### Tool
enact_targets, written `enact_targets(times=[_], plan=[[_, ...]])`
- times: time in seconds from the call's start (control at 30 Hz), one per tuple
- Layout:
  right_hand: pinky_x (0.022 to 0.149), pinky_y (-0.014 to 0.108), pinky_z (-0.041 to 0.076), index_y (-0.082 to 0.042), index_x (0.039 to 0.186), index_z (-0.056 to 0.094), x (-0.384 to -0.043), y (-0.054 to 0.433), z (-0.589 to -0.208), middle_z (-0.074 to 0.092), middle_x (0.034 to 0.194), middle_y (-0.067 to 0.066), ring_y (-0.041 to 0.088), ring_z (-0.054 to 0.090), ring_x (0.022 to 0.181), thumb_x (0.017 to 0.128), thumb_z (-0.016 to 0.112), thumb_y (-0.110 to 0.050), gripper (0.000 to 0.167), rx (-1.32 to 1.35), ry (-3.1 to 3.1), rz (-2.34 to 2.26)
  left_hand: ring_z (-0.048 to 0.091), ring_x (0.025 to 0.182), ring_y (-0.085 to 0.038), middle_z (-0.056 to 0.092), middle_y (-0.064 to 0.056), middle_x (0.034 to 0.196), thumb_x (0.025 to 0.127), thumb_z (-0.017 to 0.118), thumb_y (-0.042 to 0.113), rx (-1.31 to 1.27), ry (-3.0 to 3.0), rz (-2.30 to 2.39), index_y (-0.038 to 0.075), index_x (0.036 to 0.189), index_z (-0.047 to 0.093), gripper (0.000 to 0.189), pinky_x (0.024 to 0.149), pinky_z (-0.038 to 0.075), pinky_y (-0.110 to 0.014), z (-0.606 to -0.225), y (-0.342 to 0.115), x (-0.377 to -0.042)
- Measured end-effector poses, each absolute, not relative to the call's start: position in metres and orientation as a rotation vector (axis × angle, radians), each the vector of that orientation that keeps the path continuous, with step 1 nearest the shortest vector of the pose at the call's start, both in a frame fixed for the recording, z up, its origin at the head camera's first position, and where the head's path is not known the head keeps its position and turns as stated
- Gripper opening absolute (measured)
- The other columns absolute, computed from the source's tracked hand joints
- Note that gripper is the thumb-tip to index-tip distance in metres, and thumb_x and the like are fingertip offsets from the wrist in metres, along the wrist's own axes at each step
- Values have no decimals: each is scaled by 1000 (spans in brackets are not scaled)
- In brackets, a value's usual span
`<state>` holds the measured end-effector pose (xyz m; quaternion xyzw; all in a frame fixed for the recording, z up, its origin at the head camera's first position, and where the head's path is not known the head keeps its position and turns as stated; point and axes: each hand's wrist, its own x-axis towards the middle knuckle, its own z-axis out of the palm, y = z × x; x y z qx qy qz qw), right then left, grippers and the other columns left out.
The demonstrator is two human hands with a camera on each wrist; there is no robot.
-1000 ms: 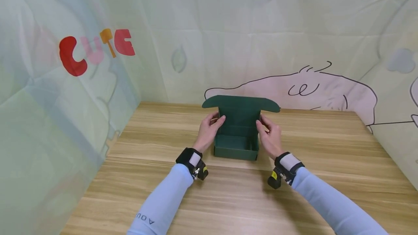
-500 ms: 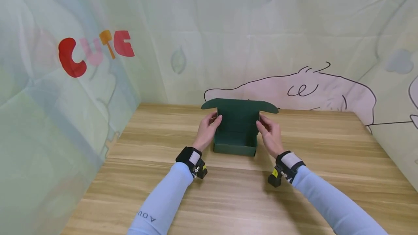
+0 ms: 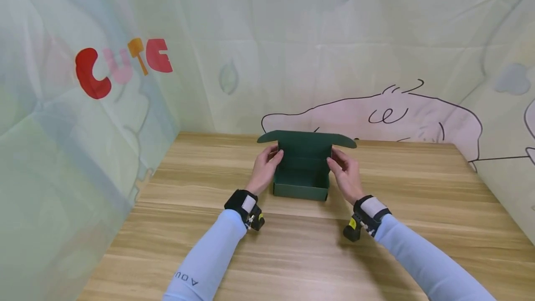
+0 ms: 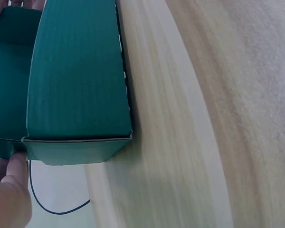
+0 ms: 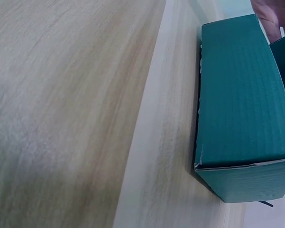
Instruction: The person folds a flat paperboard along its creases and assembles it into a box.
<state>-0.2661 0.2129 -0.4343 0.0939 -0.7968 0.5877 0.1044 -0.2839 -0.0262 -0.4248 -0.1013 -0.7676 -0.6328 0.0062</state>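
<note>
A dark green cardboard mailer box (image 3: pixel 302 192) stands on the table with its lid (image 3: pixel 305 140) raised at the back, curved flaps spreading to both sides. My left hand (image 3: pixel 264 169) pinches the left edge of the box near the lid, thumb in front and fingers behind. On the opposite edge, my right hand (image 3: pixel 347 175) grips in the same way. The left wrist view shows the front wall (image 4: pixel 78 71) close up, with the left thumb (image 4: pixel 16 173) against the side. In the right wrist view, the front wall (image 5: pixel 242 95) hides the right hand.
The wood-grain table (image 3: pixel 200 166) extends around the box. A printed cloth backdrop (image 3: pixel 267 50) hangs behind and to the sides, meeting the table at its back edge. A thin dark cable (image 4: pixel 57 212) shows beyond the box in the left wrist view.
The lid's top edge has come down somewhat, and the front of the box has shifted slightly away from me. Both hands keep their hold on the sides.
</note>
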Motion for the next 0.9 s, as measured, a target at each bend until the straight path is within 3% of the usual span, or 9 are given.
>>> enact_targets(times=[0.37,0.77,0.9], plan=[[107,53,35,5,144,38,-266,218,-439,42,147,25,42,41,135,100,51,-16,51,327,-2358,1755,46,132,-32,48,-16,143,100,50,32,-309,-2409,-1915,4,139,47,48,109,40,-45,-434,-29,-283],[102,29,40,11,137,43,-267,221,-444,46,142,27,39,41,135,96,52,-1,44,357,-2317,1810,47,132,-32,52,-18,140,98,54,25,-335,-2422,-1887,1,137,50,46,107,42,-44,-440,-32,-279],[101,26,41,12,136,43,-266,222,-445,45,142,29,39,41,136,94,53,0,44,349,-2338,1814,45,134,-34,51,-20,140,97,56,22,-350,-2419,-1917,-1,135,51,45,109,39,-46,-442,-35,-279]])
